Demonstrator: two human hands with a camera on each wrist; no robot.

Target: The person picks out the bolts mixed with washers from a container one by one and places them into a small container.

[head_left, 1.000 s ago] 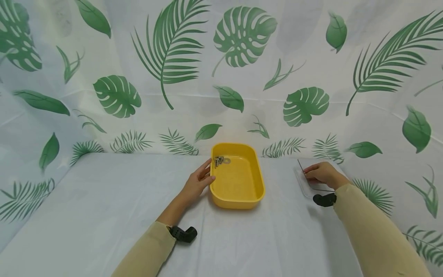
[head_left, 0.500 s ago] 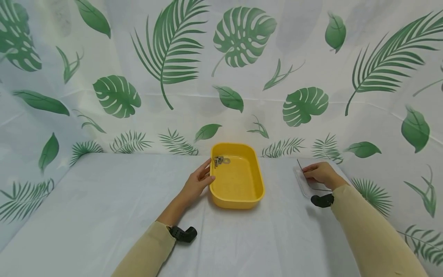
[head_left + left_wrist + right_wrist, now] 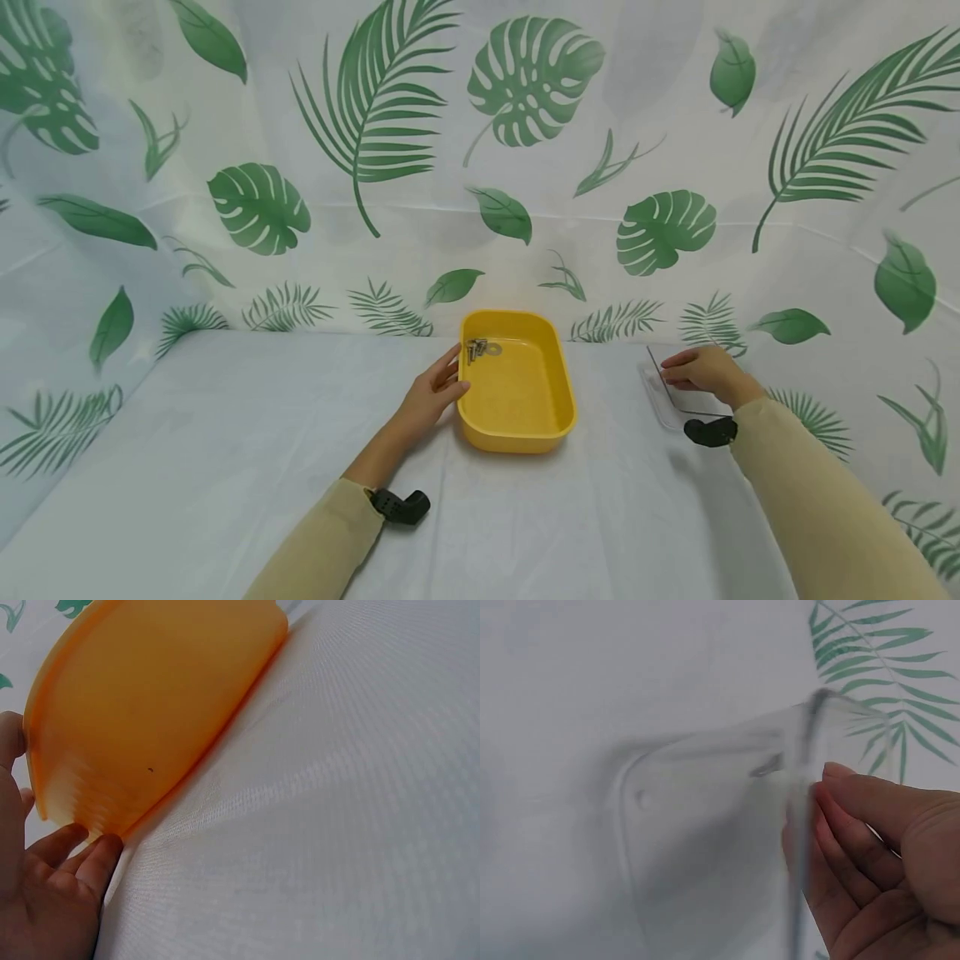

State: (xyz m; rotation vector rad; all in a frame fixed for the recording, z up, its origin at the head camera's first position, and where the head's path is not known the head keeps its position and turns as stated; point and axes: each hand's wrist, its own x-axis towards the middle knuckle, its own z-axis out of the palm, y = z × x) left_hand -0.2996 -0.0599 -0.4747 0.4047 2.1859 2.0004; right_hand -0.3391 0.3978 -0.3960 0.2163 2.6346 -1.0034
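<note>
Midway along the bench's (image 3: 262, 433) back edge sits the yellow tray (image 3: 525, 387), its long axis running back to front, the far end slightly left. Screws (image 3: 475, 350) and a washer (image 3: 492, 350) lie in its far left corner. The left hand (image 3: 423, 400) holds its left wall, thumb at the rim, fingers against the outside. Toward the bench's far right corner, the right hand (image 3: 705, 375) has bent fingers at the clear box (image 3: 705, 840); I cannot tell whether they pinch anything. The box's long axis seems to run front to back too. The step in hand looks like reaching at the box with the tray steadied; the next move seems to call for careful fingertips near the thin wall.
</note>
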